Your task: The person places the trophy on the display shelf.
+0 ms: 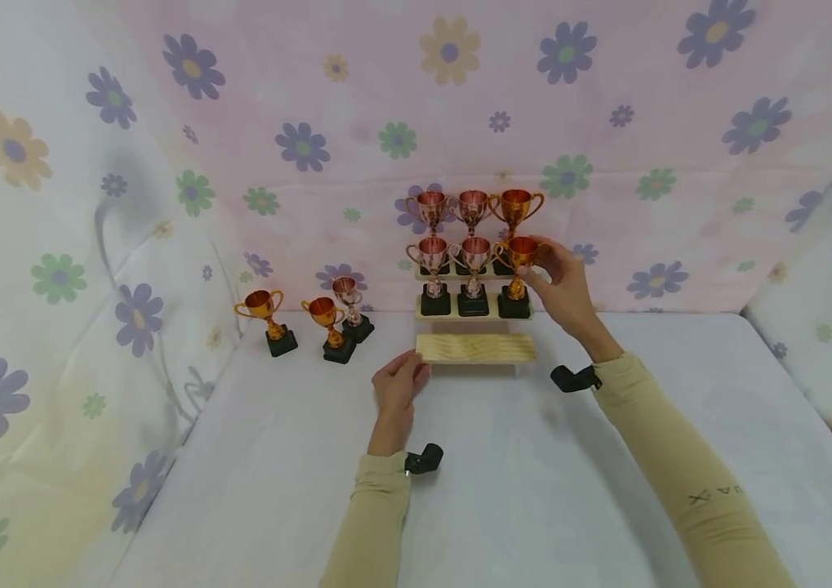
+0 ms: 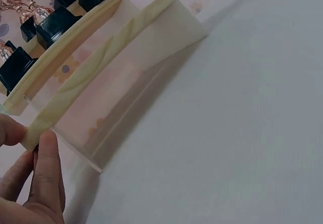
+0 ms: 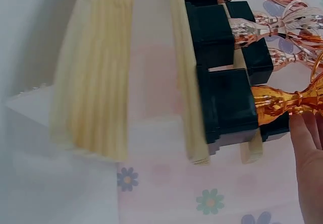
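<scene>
Right hand [image 1: 566,290]: thumb and fingers grip a gold trophy cup [image 1: 515,286], its black base [image 1: 514,304] below them on the middle wooden shelf [image 1: 474,318]. Left hand [image 1: 395,388]: fingers pinch the bottom wooden shelf [image 1: 476,349] at its left end. Two rose-gold trophy cups [image 1: 473,255] stand just left of the right fingers; three more trophies [image 1: 327,310] stand left of the left fingers.

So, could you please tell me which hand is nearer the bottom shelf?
Left: the left hand grips the bottom shelf at its left end; the right hand holds a gold trophy above it.
</scene>
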### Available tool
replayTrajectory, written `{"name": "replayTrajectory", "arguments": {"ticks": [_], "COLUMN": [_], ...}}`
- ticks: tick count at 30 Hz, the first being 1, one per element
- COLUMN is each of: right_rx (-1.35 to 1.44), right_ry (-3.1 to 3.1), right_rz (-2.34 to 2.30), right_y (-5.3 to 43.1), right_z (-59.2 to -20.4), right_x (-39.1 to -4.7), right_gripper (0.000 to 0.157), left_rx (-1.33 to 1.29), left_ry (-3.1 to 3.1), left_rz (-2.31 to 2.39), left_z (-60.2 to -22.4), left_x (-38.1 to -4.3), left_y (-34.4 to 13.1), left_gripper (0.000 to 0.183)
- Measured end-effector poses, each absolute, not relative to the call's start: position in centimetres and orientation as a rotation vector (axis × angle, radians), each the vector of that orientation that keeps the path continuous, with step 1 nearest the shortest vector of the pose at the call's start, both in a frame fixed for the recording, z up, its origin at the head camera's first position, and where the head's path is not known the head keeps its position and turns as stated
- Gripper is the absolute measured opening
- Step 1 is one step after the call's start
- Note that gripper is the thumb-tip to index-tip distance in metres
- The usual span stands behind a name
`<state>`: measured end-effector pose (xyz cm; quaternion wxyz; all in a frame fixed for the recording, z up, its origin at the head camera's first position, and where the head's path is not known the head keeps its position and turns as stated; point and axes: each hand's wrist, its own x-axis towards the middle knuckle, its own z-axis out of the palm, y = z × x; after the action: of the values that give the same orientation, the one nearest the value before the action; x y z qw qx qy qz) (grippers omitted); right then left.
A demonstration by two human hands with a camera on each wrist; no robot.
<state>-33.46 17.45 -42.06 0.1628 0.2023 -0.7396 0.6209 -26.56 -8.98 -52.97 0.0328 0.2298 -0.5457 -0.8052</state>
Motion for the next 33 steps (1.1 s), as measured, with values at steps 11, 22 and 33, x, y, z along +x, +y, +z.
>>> {"name": "replayTrajectory", "arguments": {"ticks": [11, 22, 33], "right_rx": [0.06, -0.407, -0.553], "right_ry": [-2.086, -2.249, -1.893], "right_rz": [1.888, 2.228, 2.552], "right_y": [18.1, 16.3, 15.7], "right_z": [-48.0, -52.2, -52.7], "right_x": [-29.6, -26.7, -26.3], "right_gripper": [0.044, 0.055, 0.052], "left_rx": [0.301, 0.202, 0.473], "left_ry": [-2.497, -2.859, -2.469], "left_rz": [-1.764, -1.861, -1.754], "left_z": [-51.3, -49.0, -47.5], "left_x": [-26.2, -24.7, -25.4], "left_y": [-11.5, -19.6, -23.7], "left_gripper": [0.028, 0.041, 0.063]}}
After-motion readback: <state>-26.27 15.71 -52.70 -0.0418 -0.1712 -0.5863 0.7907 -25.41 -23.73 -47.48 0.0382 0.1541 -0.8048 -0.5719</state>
